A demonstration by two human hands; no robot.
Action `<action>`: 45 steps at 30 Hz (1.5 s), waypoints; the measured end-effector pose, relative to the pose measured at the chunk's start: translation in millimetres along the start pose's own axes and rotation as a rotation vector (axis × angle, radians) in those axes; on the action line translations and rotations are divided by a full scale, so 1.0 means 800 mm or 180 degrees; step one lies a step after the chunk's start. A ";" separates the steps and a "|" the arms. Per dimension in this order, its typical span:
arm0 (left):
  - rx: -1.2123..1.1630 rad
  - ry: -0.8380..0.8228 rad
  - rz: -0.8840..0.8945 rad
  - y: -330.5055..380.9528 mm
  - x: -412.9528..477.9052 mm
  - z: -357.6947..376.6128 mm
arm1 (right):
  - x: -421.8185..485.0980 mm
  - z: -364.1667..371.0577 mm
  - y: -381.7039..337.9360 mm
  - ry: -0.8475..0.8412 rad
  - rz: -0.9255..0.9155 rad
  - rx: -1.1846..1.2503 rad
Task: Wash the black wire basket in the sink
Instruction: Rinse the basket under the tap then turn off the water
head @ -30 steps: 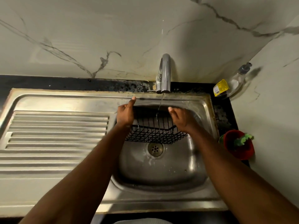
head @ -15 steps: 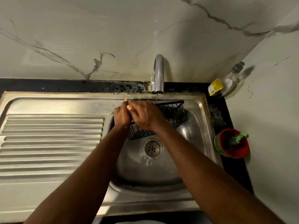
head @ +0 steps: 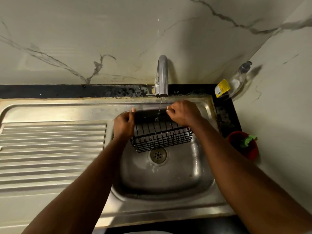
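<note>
The black wire basket (head: 161,137) hangs tilted over the steel sink bowl (head: 168,179), just above the drain (head: 158,155). My left hand (head: 124,124) grips its left end. My right hand (head: 183,113) is closed over its upper right rim. A thin stream of water falls from the chrome tap (head: 162,76) onto the basket's top edge, between my two hands.
A ribbed steel draining board (head: 52,149) lies left of the bowl. A clear soap bottle with a yellow label (head: 233,82) leans in the back right corner. A red cup holding a green scrubber (head: 244,144) stands right of the sink. Marble walls rise behind and on the right.
My right hand has slid from the basket's left end, beside my left hand, to its right end. The basket has tipped and now hangs lower on the right.
</note>
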State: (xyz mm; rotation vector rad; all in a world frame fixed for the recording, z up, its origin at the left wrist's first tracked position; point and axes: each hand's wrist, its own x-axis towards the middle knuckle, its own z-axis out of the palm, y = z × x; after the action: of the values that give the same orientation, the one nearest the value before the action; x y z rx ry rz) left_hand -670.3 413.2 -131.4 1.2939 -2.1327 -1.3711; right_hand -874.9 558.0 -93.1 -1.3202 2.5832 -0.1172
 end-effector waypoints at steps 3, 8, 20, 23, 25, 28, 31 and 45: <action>0.0829 -0.0387 0.0974 0.026 -0.004 0.017 | 0.007 -0.010 -0.036 -0.0064 -0.0083 -0.0356; 0.1503 -0.0090 0.0962 0.042 -0.005 0.035 | 0.010 -0.007 -0.085 0.0164 -0.0197 -0.0136; 0.1084 -0.0035 0.0130 0.041 0.007 0.036 | -0.008 -0.002 -0.044 0.0448 -0.0304 0.1584; 0.0694 -0.0081 -0.0040 0.032 0.009 0.038 | -0.008 -0.004 -0.032 0.0122 0.0175 0.2260; 0.0226 -0.0158 -0.0186 0.023 0.011 0.035 | -0.003 -0.002 -0.030 0.0037 0.0474 0.2669; -0.0931 -0.0245 -0.0465 0.014 0.011 0.030 | -0.007 0.001 -0.014 0.0111 0.0720 0.2981; -0.1138 -0.0289 -0.0571 -0.005 0.013 0.030 | -0.015 0.008 -0.006 -0.0246 0.0414 0.2568; -0.2788 -0.0361 -0.1862 -0.055 -0.021 0.024 | -0.035 0.061 -0.019 -0.1183 0.1078 0.4440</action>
State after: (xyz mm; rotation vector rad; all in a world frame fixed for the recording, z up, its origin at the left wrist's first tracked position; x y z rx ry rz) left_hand -650.5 431.4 -174.5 1.4653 -0.9324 -2.2690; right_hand -834.7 573.6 -133.1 -0.3055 1.6129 -1.1842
